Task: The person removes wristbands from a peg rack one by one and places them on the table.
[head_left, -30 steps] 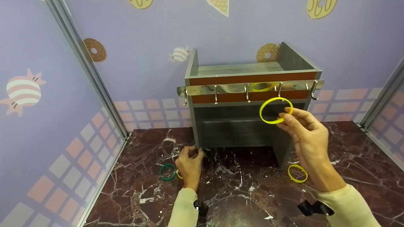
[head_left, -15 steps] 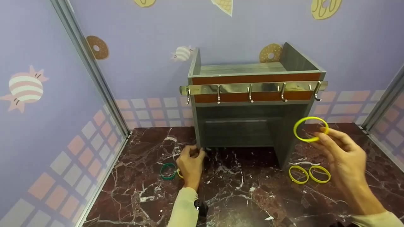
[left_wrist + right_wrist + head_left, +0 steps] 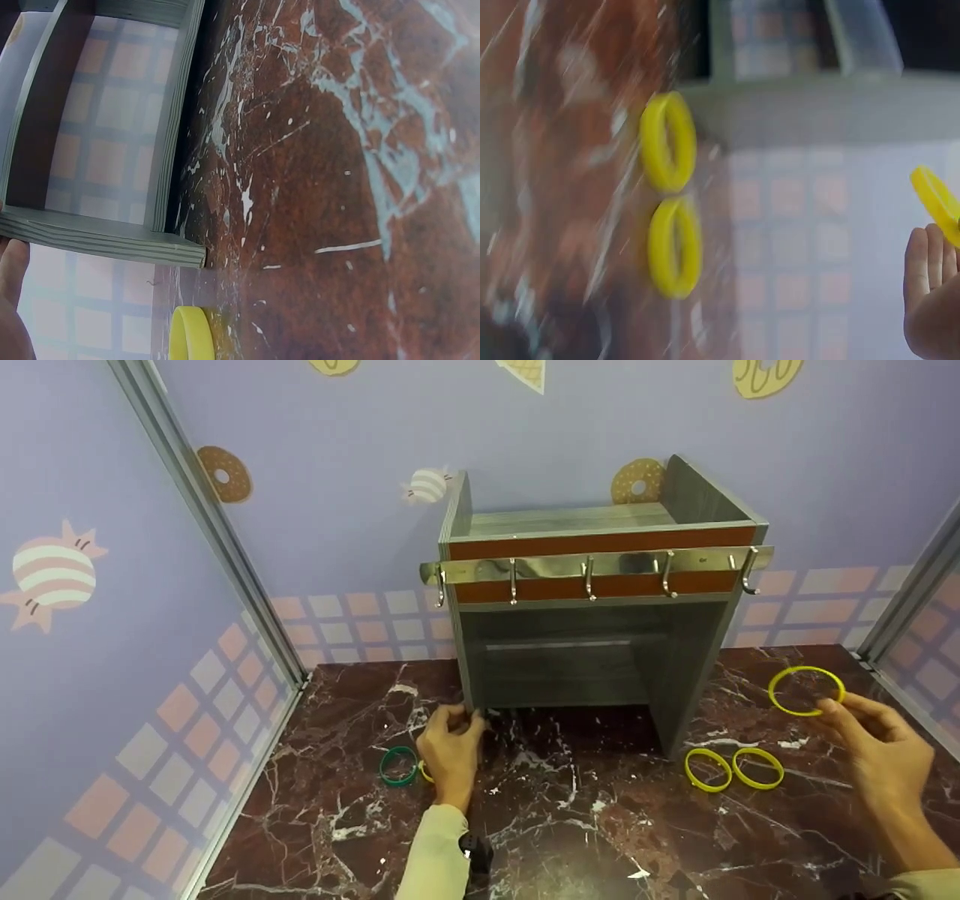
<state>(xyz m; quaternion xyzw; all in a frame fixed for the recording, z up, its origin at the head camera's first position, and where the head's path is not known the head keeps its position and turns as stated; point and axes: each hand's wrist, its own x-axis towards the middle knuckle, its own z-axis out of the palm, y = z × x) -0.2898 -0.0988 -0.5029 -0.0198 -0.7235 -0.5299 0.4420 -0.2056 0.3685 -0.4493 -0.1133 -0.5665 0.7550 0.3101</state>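
Between its thumb and fingers, my right hand [image 3: 889, 742] pinches a yellow wristband [image 3: 806, 691], raised above the table on the right. The same raised band [image 3: 934, 196] shows at the edge of the right wrist view. Below and to the left of it, two more yellow bands [image 3: 707, 770] lie side by side on the table. My left hand [image 3: 451, 746] grips the lower front edge of the grey wooden shelf [image 3: 466, 660] at its left side panel. Beside that hand lie a green wristband [image 3: 398, 766] and a yellow one [image 3: 189, 336], which the hand partly hides in the head view.
A metal rail [image 3: 551, 568] with several hooks [image 3: 590, 578] runs across the shelf's front, its ends reaching past both sides. The dark red marbled table [image 3: 570, 825] meets patterned walls at the back and sides. Metal posts [image 3: 202, 510] stand at the corners.
My right hand has carried the yellow wristband away from in front of the hooks, right and downward, uncovering the second band on the table. The left hand stays at the shelf.
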